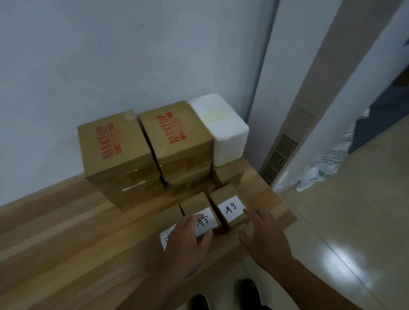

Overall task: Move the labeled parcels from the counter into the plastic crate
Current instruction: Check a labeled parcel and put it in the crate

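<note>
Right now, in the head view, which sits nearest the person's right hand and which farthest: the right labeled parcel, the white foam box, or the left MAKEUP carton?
1. The right labeled parcel, on the counter at the fingertips of the right hand, just to its left.
2. The white foam box, stacked at the back right, by the wall.
3. The left MAKEUP carton, at the back left, farthest.

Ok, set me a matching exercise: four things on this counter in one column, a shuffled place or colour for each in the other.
1. foam box
2. left MAKEUP carton
3. middle labeled parcel
4. right labeled parcel

A. partly under the left hand
B. red print, left of back row
C. beside the right hand
D. white, right end of back row

Pairs: 1-D, 2-B, 3-A, 4-C
</note>
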{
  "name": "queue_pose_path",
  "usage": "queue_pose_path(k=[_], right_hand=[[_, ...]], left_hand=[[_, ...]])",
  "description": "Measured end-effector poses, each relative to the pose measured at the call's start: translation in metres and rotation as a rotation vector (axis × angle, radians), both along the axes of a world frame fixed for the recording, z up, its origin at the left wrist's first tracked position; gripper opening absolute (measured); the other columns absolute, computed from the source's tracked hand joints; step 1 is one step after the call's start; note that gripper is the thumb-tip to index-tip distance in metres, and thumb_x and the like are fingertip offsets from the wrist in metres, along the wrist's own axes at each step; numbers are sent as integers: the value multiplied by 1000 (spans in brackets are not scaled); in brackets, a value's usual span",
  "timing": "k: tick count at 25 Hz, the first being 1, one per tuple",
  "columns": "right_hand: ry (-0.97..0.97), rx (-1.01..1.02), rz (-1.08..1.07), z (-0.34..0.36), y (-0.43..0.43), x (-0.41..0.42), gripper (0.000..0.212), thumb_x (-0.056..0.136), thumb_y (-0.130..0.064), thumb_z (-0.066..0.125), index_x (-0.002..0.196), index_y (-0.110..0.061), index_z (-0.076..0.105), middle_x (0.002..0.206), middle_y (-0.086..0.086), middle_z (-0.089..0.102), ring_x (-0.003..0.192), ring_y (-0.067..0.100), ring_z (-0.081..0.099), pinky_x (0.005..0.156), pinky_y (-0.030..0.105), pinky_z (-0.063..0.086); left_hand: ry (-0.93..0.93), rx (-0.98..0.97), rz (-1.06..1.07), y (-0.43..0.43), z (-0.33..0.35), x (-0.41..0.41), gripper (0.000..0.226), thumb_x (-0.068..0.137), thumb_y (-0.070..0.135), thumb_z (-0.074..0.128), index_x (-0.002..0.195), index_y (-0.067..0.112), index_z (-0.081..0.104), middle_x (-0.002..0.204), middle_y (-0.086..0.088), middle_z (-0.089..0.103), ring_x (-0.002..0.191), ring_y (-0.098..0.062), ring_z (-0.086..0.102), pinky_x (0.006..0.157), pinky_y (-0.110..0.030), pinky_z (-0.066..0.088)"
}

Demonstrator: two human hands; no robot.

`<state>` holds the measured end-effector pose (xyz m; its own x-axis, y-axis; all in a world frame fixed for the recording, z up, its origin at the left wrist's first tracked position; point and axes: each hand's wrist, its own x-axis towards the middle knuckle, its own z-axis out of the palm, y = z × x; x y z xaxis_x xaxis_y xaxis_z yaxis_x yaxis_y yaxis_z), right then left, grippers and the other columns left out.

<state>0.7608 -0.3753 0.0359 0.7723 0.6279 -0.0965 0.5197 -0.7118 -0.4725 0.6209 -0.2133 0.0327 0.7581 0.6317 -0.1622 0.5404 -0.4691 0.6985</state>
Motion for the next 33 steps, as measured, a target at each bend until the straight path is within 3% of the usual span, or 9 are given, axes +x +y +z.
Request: queue_pose_path(k=[3, 7, 9, 13, 18, 23, 28, 31, 33], right_hand=[[-36, -52, 121, -29, 18, 40, 79, 83, -52, 72, 149, -21, 42, 141, 4, 51, 125, 23, 49, 101, 39, 45], [-50, -203, 326, -70, 37, 71, 99, 81, -70, 64, 159, -28, 21, 161, 12, 26, 147, 35, 27, 114, 51, 37], [18, -207, 350, -86, 42, 82, 100, 79, -76, 60, 159, -30, 21, 158, 13, 27, 142, 33, 33, 110, 51, 43], [122, -98, 268, -99, 49, 76, 104, 72, -68, 76, 155, -25, 31, 148, 13, 32, 130, 32, 46, 97, 45, 53], [153, -14, 243, -68, 38, 77, 101, 74, -57, 80, 156, -22, 32, 154, 8, 30, 133, 25, 43, 97, 36, 52], [72, 270, 210, 10, 14, 85, 89, 72, -52, 82, 148, -25, 45, 139, -5, 44, 108, 3, 53, 65, 9, 53], [212, 490, 127, 67, 18, 72, 77, 71, -48, 83, 139, -40, 48, 122, -29, 47, 111, -8, 55, 71, 9, 55], [180, 486, 148, 72, 19, 70, 74, 72, -46, 83, 137, -41, 49, 120, -34, 45, 108, -6, 55, 68, 5, 52], [319, 496, 115, 71, 21, 73, 64, 79, -40, 82, 136, -40, 55, 126, -26, 54, 110, -1, 60, 69, 11, 55]], left_hand=[[44, -5, 75, -9, 0, 14, 44, 95, 49, 58, 136, 35, 50, 127, 19, 53, 116, -3, 50, 97, -28, 44], [82, -6, 196, -24, 4, 21, 42, 96, 45, 59, 135, 30, 54, 126, 16, 55, 119, -2, 50, 100, -28, 46], [93, 0, 243, -29, 4, 25, 41, 96, 44, 60, 134, 30, 54, 127, 16, 55, 119, -2, 49, 101, -26, 44], [87, -20, 283, -28, -1, 29, 39, 96, 44, 58, 133, 32, 54, 127, 17, 54, 120, 1, 47, 100, -22, 43], [78, -72, 269, -26, -11, 29, 38, 98, 41, 59, 134, 30, 55, 128, 14, 54, 122, -2, 47, 102, -27, 45], [18, -193, 279, -28, -6, 38, 38, 99, 41, 58, 135, 31, 54, 128, 15, 54, 119, -1, 50, 90, -18, 44], [-106, -375, 342, -23, 17, 50, 27, 99, 49, 54, 124, 40, 59, 121, 20, 62, 108, 9, 56, 81, -13, 43], [-153, -360, 340, -20, 26, 48, 19, 101, 44, 53, 119, 42, 60, 119, 20, 62, 110, 5, 58, 90, -22, 49], [-170, -360, 367, -19, 29, 43, 24, 102, 40, 54, 124, 35, 61, 122, 17, 62, 112, 3, 58, 97, -28, 51]])
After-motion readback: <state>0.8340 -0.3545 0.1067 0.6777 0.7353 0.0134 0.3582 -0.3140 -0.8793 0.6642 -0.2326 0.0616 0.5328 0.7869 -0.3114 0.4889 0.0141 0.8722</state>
